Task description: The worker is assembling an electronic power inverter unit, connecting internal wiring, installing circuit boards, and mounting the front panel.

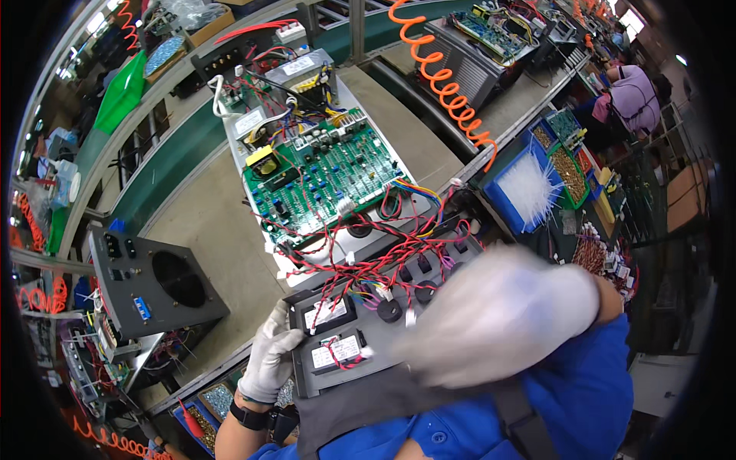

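My left hand (270, 354), in a white glove, grips the left edge of a dark grey metal panel (303, 376), thumb on top. Two black meters (337, 350) with white labels and red wires sit on that panel, along with round black knobs (389, 310). Over the panel's right part is my right hand (498, 314), also gloved in white; motion smears its fingers. A tangle of red and black wires (376, 264) joins the panel to a green circuit board (330, 172), which rests on a metal chassis (399, 130) beyond it.
A grey housing (126, 284) with a round opening stands at left. Orange coiled hose (445, 84) hangs at the upper right. Blue bins (510, 188) hold white cable ties (529, 188) and brass hardware. Another person (632, 100) works at the far right.
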`<control>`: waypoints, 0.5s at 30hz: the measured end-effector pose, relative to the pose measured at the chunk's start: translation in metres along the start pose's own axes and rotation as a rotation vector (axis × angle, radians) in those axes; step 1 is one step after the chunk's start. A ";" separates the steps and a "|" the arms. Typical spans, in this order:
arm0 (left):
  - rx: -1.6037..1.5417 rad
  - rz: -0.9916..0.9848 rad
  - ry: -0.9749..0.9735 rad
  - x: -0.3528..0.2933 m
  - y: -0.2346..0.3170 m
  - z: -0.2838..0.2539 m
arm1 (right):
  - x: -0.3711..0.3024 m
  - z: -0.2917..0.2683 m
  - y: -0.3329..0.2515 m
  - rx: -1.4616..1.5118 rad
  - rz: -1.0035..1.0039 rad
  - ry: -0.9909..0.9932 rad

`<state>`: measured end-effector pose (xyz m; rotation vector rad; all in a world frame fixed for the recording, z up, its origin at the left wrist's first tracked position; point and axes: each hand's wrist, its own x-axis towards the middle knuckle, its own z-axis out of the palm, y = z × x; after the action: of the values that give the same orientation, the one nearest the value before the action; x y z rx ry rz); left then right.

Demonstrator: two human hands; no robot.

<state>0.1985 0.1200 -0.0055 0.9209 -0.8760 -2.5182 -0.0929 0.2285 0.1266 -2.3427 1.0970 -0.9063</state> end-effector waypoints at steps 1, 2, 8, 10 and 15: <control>-0.020 0.041 0.044 -0.004 -0.005 -0.002 | -0.017 -0.013 0.023 0.057 0.093 0.181; -0.035 0.022 0.068 -0.002 -0.005 -0.003 | -0.041 -0.030 0.023 0.002 0.564 0.515; 0.117 -0.025 0.003 0.022 0.010 0.003 | -0.172 0.029 0.177 1.105 0.984 0.211; 0.146 -0.006 0.031 0.018 0.007 0.001 | -0.134 0.048 0.189 1.003 0.718 0.208; 0.172 0.037 0.090 0.020 0.011 0.008 | -0.068 0.022 0.189 1.619 0.638 0.231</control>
<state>0.1793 0.1060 -0.0030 1.0513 -1.0835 -2.3792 -0.2099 0.1684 -0.0266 -0.5446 0.5962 -1.1148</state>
